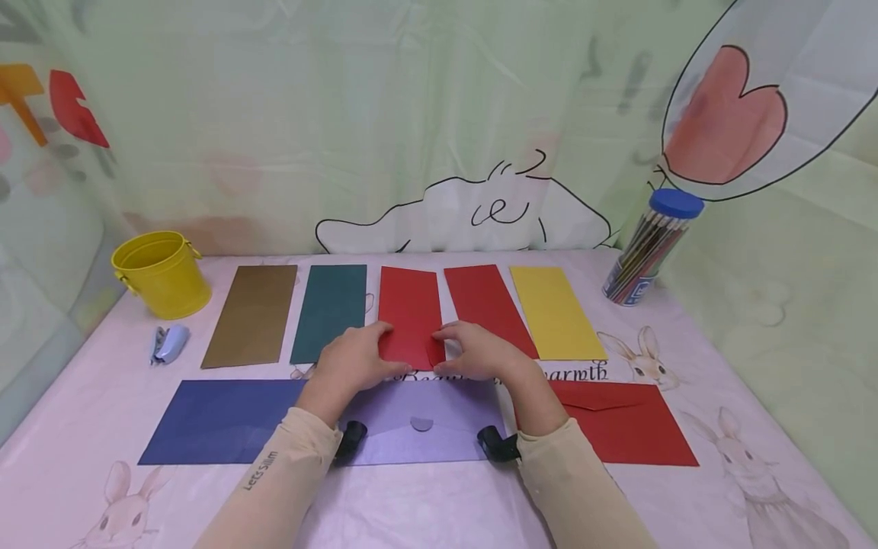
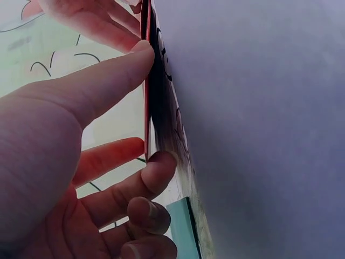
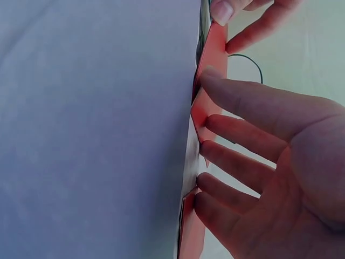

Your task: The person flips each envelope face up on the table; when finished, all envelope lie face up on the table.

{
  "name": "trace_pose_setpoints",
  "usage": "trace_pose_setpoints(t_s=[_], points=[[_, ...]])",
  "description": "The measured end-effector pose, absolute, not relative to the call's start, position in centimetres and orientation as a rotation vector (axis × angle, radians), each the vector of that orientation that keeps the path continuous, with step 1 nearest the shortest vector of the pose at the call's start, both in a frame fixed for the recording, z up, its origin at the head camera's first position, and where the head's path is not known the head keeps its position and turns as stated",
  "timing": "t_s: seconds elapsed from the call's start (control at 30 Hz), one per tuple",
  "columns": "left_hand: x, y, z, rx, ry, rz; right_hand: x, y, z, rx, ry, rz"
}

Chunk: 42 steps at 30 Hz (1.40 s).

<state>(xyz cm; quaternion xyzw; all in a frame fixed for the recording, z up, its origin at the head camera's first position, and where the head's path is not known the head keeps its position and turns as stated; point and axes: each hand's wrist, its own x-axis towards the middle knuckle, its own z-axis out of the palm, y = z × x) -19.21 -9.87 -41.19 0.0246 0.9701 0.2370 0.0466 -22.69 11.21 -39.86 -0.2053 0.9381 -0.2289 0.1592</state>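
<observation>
In the head view a red envelope (image 1: 409, 305) in the middle of the back row lies between both hands. My left hand (image 1: 357, 354) grips its left side, thumb on the near edge; the left wrist view shows the thumb (image 2: 116, 75) on one face of the red envelope (image 2: 146, 102) and a finger below, near its edge. My right hand (image 1: 473, 351) holds the near right corner, where a folded red flap (image 1: 435, 351) stands out. Seen from the right wrist, that thumb (image 3: 242, 100) lies on the red paper while fingertips touch the flap (image 3: 201, 116).
Brown (image 1: 250, 316), green (image 1: 331, 313), another red (image 1: 487, 309) and yellow (image 1: 557, 313) envelopes share the back row. Blue (image 1: 213, 423), lilac (image 1: 425, 446) and red (image 1: 631, 431) ones lie in front. A yellow bucket (image 1: 165, 282), a small stapler (image 1: 168, 345) and a pencil jar (image 1: 648, 252) stand aside.
</observation>
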Motion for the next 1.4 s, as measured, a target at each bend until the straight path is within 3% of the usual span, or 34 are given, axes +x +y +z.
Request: trace_pose_setpoints(t_s=[1.4], points=[[-19.15,-9.71,-41.66,0.117,2.989,0.538,-22.79,10.61,-40.45,-0.641,2.647,-0.606]])
